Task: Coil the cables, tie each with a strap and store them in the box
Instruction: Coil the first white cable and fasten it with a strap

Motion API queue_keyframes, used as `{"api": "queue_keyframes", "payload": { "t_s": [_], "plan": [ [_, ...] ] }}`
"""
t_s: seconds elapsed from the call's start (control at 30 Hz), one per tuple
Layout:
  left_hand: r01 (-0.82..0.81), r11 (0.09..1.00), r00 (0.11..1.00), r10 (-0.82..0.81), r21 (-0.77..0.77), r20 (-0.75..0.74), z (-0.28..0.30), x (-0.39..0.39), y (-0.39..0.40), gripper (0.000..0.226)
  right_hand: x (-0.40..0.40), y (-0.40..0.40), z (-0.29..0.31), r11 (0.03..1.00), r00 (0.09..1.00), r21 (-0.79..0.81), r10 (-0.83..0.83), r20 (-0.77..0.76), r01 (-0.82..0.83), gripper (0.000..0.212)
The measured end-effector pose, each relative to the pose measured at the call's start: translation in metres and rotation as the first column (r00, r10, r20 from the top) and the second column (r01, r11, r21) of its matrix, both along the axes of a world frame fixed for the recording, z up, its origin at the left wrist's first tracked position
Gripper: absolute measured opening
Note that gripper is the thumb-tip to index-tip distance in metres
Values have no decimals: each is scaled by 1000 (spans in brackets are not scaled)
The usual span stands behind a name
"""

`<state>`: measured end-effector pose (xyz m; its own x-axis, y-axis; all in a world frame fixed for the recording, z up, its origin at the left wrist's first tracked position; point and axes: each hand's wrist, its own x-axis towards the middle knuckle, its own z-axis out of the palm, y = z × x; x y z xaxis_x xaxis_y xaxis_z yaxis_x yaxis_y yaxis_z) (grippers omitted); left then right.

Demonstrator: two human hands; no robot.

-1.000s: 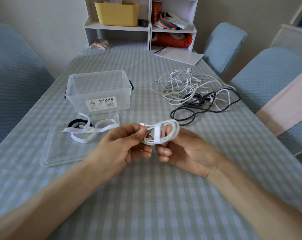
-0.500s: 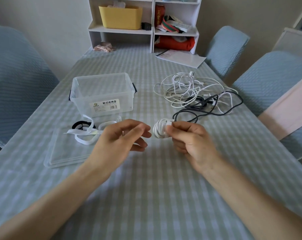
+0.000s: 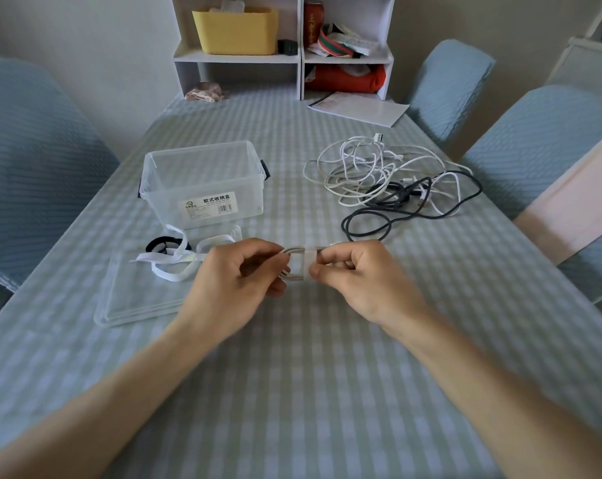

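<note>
A small coiled white cable (image 3: 293, 252) with a white strap (image 3: 307, 266) around its middle hangs between both hands above the table. My left hand (image 3: 239, 283) grips the coil's left end. My right hand (image 3: 360, 276) pinches the strap and the coil's right end. The clear plastic box (image 3: 202, 183) stands open behind my left hand. Loose white straps (image 3: 175, 262) and a black strap (image 3: 161, 244) lie on the box's lid (image 3: 137, 302). A tangle of white cables (image 3: 361, 167) and black cables (image 3: 396, 209) lies at the right.
The table has a pale checked cloth (image 3: 309, 375). Blue-covered chairs stand at the left (image 3: 26, 174) and right (image 3: 548, 140). A white shelf unit (image 3: 285, 46) with a yellow bin and a sheet of paper (image 3: 361, 107) sit at the far end.
My left hand, which had let go half a second ago, has taken hold of the coil's left end again. The coil now lies stretched between both hands with the strap facing me.
</note>
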<state>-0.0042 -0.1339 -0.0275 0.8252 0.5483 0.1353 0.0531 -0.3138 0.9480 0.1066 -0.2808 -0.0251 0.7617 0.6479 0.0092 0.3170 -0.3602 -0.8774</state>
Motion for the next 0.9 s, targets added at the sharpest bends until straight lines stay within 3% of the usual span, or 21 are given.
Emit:
{"api": "queue_keyframes", "payload": {
  "t_s": [0.2,0.37,0.53,0.77,0.9],
  "plan": [
    [7,999,1000,-8,40,15,-1,2,-6,15,-4,1,-4,1000,997,10,-27,72,26,19],
    [-4,1000,999,3,15,49,-1,-2,-5,12,-2,1,-5,983,998,181,1,-67,11,13],
    [47,999,997,-47,3,58,2,-4,-8,7,-1,-1,-3,933,956,345,-2,-292,107,9],
    [35,994,997,-42,100,62,-2,-5,-10,9,-1,-1,-6,973,997,221,-59,-58,71,16],
    [-8,1000,994,6,16,105,1,-5,-3,12,1,-2,-7,945,983,321,-113,147,60,8]
  ]
}}
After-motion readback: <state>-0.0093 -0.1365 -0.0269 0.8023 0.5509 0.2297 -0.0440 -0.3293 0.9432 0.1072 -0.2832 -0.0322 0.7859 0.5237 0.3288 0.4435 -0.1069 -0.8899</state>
